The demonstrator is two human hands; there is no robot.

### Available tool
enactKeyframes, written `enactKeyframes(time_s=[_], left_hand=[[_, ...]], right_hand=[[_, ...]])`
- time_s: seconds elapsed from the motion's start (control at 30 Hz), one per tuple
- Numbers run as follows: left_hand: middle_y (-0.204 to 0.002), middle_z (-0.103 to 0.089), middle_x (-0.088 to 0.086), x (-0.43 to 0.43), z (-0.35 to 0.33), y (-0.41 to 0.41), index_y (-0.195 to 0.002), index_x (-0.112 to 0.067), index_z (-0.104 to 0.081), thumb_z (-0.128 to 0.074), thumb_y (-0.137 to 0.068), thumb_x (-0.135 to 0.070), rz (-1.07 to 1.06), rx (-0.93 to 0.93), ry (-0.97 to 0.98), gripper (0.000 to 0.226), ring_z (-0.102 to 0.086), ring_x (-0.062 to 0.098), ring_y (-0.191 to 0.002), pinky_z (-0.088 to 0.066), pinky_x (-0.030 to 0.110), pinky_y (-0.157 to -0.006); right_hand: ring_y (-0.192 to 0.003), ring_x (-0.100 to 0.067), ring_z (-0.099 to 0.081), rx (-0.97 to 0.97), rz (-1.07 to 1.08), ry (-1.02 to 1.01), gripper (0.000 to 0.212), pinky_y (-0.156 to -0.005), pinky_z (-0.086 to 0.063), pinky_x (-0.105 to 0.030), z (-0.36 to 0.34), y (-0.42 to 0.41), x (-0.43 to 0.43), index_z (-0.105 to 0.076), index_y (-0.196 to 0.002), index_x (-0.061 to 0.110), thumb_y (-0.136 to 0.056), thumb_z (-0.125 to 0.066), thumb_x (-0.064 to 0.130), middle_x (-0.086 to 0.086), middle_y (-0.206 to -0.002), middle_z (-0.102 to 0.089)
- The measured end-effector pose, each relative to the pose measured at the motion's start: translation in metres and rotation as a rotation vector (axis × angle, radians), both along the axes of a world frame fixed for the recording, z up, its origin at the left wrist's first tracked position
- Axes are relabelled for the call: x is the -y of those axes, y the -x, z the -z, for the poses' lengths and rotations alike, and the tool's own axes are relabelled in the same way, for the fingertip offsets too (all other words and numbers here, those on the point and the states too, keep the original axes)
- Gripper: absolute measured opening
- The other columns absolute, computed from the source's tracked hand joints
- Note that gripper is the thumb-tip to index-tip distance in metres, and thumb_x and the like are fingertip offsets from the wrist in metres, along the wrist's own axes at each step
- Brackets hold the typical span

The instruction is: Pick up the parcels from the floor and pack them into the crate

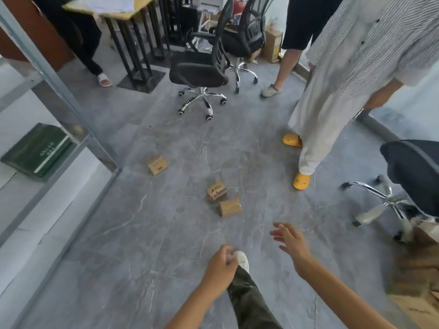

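Floor (166,233): near parcel (230,207) lying just beside middle parcel (216,191); third parcel (157,165) lying well apart, leftward; chair (198,67) standing behind them all.

Cartons (418,281) at right edge blurred, cut off; parcel (216,191) print too small to read.

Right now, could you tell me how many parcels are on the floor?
3. The left parcel lies alone; the printed parcel and the plain parcel sit close together mid-floor. More may be hidden outside the view.
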State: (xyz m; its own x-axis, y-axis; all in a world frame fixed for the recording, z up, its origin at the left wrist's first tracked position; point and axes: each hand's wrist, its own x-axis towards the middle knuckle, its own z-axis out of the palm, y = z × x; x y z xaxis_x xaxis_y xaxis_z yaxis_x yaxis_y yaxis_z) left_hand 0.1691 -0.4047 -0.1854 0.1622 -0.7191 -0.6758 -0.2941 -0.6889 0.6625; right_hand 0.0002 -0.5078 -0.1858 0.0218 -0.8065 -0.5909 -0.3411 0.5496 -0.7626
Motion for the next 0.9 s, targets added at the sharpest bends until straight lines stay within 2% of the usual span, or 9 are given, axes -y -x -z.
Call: enactKeyframes(time_s=[0.1,0.17,0.3,0.43,0.53,0.6,0.67,0.8,0.9], left_hand=[[-0.119,-0.060,0.004,0.051,0.047,-0.004,-0.112,-0.021,-0.050,-0.047,-0.094,-0.021,-0.065,-0.034,-0.097,0.018,-0.052,0.010,-0.096,-0.038,0.019,-0.080],[-0.120,-0.059,0.003,0.082,0.092,-0.018,-0.118,-0.016,-0.053,-0.047,-0.094,-0.020,-0.091,-0.020,-0.163,0.025,-0.054,0.011,-0.100,-0.036,0.017,-0.079],[-0.125,-0.060,0.007,0.131,0.220,-0.064,-0.112,-0.018,-0.056,-0.049,-0.094,-0.017,-0.113,0.004,-0.276,0.019,-0.056,0.019,-0.113,-0.039,0.023,-0.092],[-0.126,-0.059,0.009,0.173,0.379,-0.115,-0.120,-0.013,-0.055,-0.050,-0.090,-0.033,0.079,0.083,-0.390,0.037,-0.054,0.022,-0.117,-0.039,0.023,-0.090],[-0.134,-0.051,0.010,0.219,0.506,-0.153,-0.131,-0.005,-0.046,-0.053,-0.093,-0.022,0.236,0.137,-0.414,0.042,-0.050,0.025,-0.123,-0.039,0.027,-0.095],[-0.136,-0.048,0.020,0.258,0.582,-0.166,-0.136,-0.002,-0.039,-0.059,-0.090,-0.018,0.270,0.147,-0.387,0.053,-0.050,0.032,-0.123,-0.042,0.036,-0.098],[-0.137,-0.045,0.026,0.300,0.633,-0.160,-0.138,0.001,-0.034,-0.063,-0.087,-0.016,0.255,0.109,-0.315,0.062,-0.047,0.035,-0.125,-0.040,0.041,-0.100],[-0.151,-0.028,0.003,0.351,0.689,-0.113,-0.149,-0.014,-0.013,-0.063,-0.087,-0.024,0.133,-0.099,-0.314,0.080,-0.035,0.022,-0.134,-0.034,0.036,-0.105],[-0.143,-0.034,0.001,0.344,0.692,-0.084,-0.144,-0.011,-0.019,-0.062,-0.087,-0.012,-0.109,-0.211,-0.316,0.071,-0.039,0.017,-0.126,-0.037,0.033,-0.095]], right_hand=[[-0.094,-0.021,-0.060,-0.077,-0.075,-0.083,0.020,-0.074,-0.045,-0.027,0.051,-0.006,0.058,-0.060,-0.106,0.015,-0.100,-0.042,0.021,-0.007,-0.099,-0.066],[-0.090,-0.018,-0.059,-0.148,-0.132,-0.118,0.020,-0.069,-0.043,-0.023,0.094,-0.010,0.095,-0.059,-0.107,0.013,-0.099,-0.042,0.019,-0.008,-0.099,-0.066],[-0.094,-0.022,-0.060,-0.282,-0.221,-0.209,0.023,-0.085,-0.048,-0.034,0.215,-0.015,0.155,-0.059,-0.111,0.010,-0.098,-0.043,0.021,-0.008,-0.101,-0.066],[-0.097,-0.022,-0.059,-0.405,-0.372,-0.319,0.025,-0.088,-0.047,-0.034,0.372,-0.017,0.213,-0.059,-0.113,0.011,-0.097,-0.047,0.025,-0.005,-0.101,-0.062],[-0.095,-0.017,-0.047,-0.466,-0.517,-0.318,0.032,-0.080,-0.037,-0.024,0.488,-0.028,0.262,-0.056,-0.122,0.007,-0.097,-0.047,0.025,-0.004,-0.104,-0.052],[-0.094,-0.018,-0.047,-0.479,-0.496,-0.288,0.037,-0.075,-0.039,-0.024,0.562,-0.037,0.294,-0.055,-0.124,0.007,-0.095,-0.053,0.031,-0.008,-0.110,-0.053],[-0.099,-0.019,-0.048,-0.452,-0.424,-0.274,0.047,-0.085,-0.042,-0.030,0.623,-0.050,0.315,-0.052,-0.129,0.010,-0.092,-0.056,0.039,-0.012,-0.122,-0.052],[-0.117,-0.032,-0.053,-0.299,-0.264,-0.335,0.050,-0.101,-0.042,-0.045,0.697,-0.098,0.322,-0.042,-0.131,0.007,-0.095,-0.047,0.042,-0.013,-0.125,-0.050],[-0.107,-0.030,-0.055,-0.319,-0.176,-0.269,0.050,-0.088,-0.047,-0.040,0.712,-0.118,0.293,-0.041,-0.126,0.004,-0.093,-0.051,0.040,-0.013,-0.122,-0.052]])
